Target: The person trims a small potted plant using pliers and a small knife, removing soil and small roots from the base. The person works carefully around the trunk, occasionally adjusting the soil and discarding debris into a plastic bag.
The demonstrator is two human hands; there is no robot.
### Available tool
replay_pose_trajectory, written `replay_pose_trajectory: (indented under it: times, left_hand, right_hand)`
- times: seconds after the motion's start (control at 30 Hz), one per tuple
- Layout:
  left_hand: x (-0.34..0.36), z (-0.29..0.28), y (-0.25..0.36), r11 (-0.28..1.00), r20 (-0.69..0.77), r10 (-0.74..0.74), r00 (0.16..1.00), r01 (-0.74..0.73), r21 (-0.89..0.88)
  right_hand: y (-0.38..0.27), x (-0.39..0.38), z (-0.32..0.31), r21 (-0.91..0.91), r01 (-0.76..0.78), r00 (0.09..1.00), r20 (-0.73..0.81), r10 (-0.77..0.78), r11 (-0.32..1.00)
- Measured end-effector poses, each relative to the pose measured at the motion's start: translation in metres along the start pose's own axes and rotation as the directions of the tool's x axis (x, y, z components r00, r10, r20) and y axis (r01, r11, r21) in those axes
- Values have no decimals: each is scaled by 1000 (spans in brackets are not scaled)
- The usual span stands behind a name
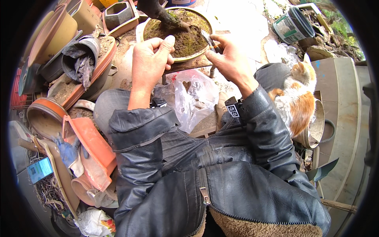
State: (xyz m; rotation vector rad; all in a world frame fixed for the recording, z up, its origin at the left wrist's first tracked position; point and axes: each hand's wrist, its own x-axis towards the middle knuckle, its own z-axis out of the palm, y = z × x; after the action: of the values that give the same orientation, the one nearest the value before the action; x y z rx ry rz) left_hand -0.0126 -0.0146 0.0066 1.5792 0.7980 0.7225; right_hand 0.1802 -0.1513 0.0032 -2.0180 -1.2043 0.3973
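One shallow round bonsai pot of mossy soil (185,39) sat on the bench ahead; one clear plastic bag (195,96) hung below it, one green-banded tub (291,25) stood far right (label unread); the left hand (150,63) rested loosely curled on the pot's rim, holding nothing; the right hand (229,59) pinched a small dark metal tool (209,40) over the soil.

A shallow round pot (179,59) of mossy soil (a dark trunk rooted in it) sits upright; a small metal tool (210,40) rests tilted at its rim.
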Motion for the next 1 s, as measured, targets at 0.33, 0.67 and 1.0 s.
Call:
replay_pose_trajectory:
  times: [0.33,0.67,1.0]
  left_hand:
    - [1,1,-3,1000,2,-3,1000,3,-7]
    - [0,2,-1,1000,-6,0,1000,0,-3]
    - [1,1,-3,1000,-2,-10,1000,10,5]
  right_hand:
    - [-7,1,0,-66,12,1000,-12,-12,998]
    - [-5,3,0,-137,73,996,-45,-80,988]
    - [-4,5,0,-48,39,998,-53,-42,998]
